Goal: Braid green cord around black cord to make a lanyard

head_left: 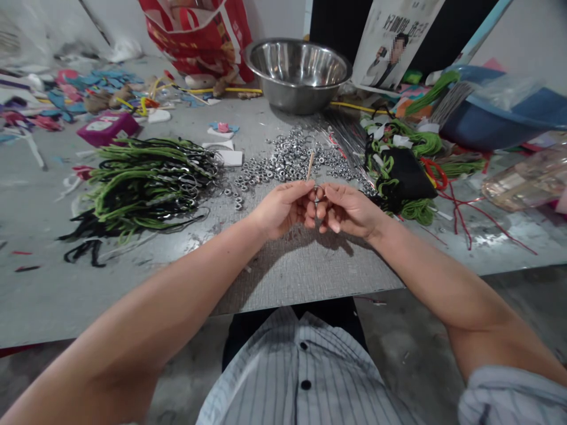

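Note:
My left hand [283, 208] is closed in a pinch on a thin wooden stick [310, 164] that points up and away. My right hand [349, 209] is closed on a small metal key ring [318, 193], held between the two hands just above the grey table [274, 271]. Both hands touch at the fingertips. Behind them lies a spread of small metal nuts [287, 162].
A pile of green and black cords with rings [148, 180] lies at the left. More green cord and black cloth [405, 171] sit at the right. A steel bowl [296, 74], a blue basin [509, 118], a red bag [199, 29] and a magenta box [108, 127] stand farther back.

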Demonstrator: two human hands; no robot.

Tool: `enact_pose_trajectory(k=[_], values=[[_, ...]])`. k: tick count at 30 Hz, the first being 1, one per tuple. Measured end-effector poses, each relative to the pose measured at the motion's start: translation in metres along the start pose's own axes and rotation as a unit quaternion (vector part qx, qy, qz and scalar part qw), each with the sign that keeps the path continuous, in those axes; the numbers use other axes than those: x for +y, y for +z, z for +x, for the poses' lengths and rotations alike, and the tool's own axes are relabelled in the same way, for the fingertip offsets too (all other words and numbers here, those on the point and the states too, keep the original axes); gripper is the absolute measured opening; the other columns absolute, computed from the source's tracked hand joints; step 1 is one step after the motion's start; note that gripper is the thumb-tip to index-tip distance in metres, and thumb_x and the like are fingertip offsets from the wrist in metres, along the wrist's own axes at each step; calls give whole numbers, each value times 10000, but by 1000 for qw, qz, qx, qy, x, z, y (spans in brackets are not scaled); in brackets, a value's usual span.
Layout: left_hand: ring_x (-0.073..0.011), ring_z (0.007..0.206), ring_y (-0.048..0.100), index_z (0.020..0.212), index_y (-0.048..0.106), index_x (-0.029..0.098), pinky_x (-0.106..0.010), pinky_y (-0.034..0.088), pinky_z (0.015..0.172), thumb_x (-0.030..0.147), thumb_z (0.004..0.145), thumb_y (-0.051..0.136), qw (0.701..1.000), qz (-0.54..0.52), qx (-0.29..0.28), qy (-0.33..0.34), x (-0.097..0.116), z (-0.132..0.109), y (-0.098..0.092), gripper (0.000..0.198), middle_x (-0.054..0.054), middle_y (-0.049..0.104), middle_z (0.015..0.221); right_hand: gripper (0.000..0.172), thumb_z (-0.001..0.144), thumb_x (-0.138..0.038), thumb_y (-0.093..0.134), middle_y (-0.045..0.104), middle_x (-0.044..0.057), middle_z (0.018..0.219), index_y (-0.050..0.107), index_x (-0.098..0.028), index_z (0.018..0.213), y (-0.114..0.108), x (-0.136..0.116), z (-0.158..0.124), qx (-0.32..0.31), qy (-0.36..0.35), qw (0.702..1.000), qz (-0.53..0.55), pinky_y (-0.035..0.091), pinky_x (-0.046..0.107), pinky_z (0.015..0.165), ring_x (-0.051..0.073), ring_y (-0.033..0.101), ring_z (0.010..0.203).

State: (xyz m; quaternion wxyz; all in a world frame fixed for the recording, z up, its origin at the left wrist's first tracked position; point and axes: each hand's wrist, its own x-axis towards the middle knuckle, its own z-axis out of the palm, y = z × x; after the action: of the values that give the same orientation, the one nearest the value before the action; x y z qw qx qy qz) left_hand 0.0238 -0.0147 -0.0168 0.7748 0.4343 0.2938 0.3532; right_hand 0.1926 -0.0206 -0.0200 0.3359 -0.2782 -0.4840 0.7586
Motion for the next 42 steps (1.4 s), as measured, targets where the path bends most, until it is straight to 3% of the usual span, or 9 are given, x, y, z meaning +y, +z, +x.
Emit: enact_pose_trajectory(k=[6,12,20,28,35,42], values=[[-83,379,535,692,541,133,-191,462,428,302,901,451,1000,10,-10,7,0,-1,0,283,5,584,495,257,809,-408,645,688,-24,642,564,-164,804,-2,1,1,-21,-8,999,25,552,200,519,112,670,528],[-92,416,555,693,550,133,-199,464,411,303,888,493,999,36,-25,-1,0,-2,0,265,-9,611,533,285,797,-422,656,686,-13,623,560,-158,750,-3,1,1,-20,7,1000,6,558,207,522,107,657,508],[-72,293,477,668,530,143,-170,373,328,242,896,495,997,66,-32,-27,2,-3,-4,251,34,561,440,303,787,-442,660,690,-14,599,568,-154,793,-10,2,1,-36,46,998,-11,539,198,433,101,616,412],[-80,327,506,679,524,146,-181,427,383,240,909,455,997,56,-45,-12,1,-3,-3,258,30,555,442,275,877,-433,541,713,7,660,536,-165,817,-12,3,1,-40,70,997,-2,548,206,443,110,633,423],[-94,330,510,678,539,140,-192,415,366,253,872,492,996,46,-75,-7,0,-3,-2,228,16,559,451,275,878,-428,539,694,-21,612,523,-167,792,-11,3,1,-77,60,995,20,565,230,470,98,609,391],[-72,311,445,616,528,146,-178,402,352,257,834,539,998,28,-63,-9,1,-3,3,245,60,428,378,281,894,-371,522,651,-30,554,511,-163,705,-6,5,3,-58,23,998,31,570,235,515,93,610,409]])
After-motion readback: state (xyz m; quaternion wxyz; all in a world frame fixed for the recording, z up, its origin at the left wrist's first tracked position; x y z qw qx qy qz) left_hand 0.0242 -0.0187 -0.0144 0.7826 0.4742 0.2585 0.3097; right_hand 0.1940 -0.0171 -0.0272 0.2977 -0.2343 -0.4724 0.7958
